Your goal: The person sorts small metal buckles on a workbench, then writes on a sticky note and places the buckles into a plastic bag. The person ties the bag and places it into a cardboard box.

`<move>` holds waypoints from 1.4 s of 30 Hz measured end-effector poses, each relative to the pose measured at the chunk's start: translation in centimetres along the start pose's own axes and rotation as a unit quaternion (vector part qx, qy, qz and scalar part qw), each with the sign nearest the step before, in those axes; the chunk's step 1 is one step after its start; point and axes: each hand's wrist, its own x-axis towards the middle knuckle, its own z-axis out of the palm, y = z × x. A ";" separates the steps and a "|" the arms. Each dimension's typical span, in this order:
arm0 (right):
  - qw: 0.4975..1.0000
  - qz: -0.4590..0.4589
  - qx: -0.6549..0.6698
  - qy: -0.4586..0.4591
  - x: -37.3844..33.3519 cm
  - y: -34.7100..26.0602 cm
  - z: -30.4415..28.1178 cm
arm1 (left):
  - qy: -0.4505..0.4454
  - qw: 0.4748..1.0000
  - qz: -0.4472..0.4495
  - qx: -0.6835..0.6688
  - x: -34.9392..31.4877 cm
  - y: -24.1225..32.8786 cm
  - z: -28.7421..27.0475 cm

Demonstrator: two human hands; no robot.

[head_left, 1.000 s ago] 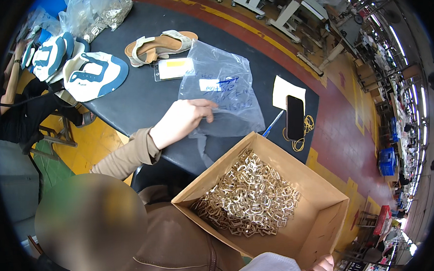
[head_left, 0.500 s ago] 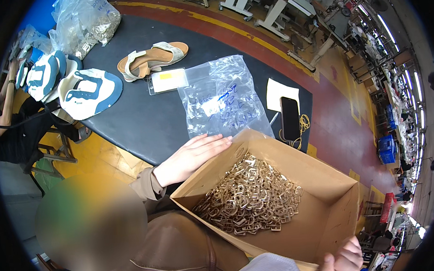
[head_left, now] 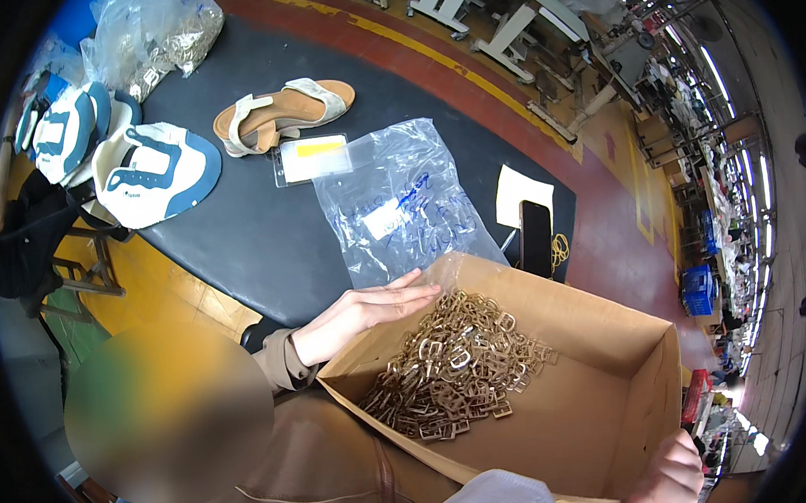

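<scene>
My left hand [head_left: 370, 316] lies with fingers stretched out flat over the far-left edge of a cardboard box [head_left: 595, 315], beside the mouth of a clear plastic bag [head_left: 400, 184] with blue handwriting. My right hand [head_left: 672, 475] is closed on the box's near-right corner. Inside, many metal buckles [head_left: 453, 366], bronze to gold in colour, are heaped toward the left and far corner. The box sits tilted by the table's near edge; its underside is hidden. The bag looks flat, its mouth meeting the box's far corner.
On the dark table [head_left: 267, 221] lie a sandal [head_left: 280, 117], a card in a clear sleeve [head_left: 313, 156], a phone [head_left: 535, 237], paper [head_left: 519, 192] and yellow cord [head_left: 559, 252]. White-and-blue shoe uppers [head_left: 161, 177] and a bag of metal parts [head_left: 187, 41] stand at the left.
The box's right side has shifted slightly right, with my right hand on it. Buckles have slid toward the far-left corner by my left hand. The view has shifted a little.
</scene>
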 end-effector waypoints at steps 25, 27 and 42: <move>0.530 0.288 0.786 0.139 8.7 14.3 34.4 | 0.034 0.997 -0.056 0.028 -1.2 -0.4 -0.7; 0.524 0.295 0.786 0.141 8.8 13.9 35.5 | 0.030 0.997 -0.062 0.030 -1.1 -0.4 -1.0; 0.537 0.311 0.769 0.154 9.2 13.0 36.0 | 0.000 0.999 -0.048 -0.013 -1.7 -2.2 -1.9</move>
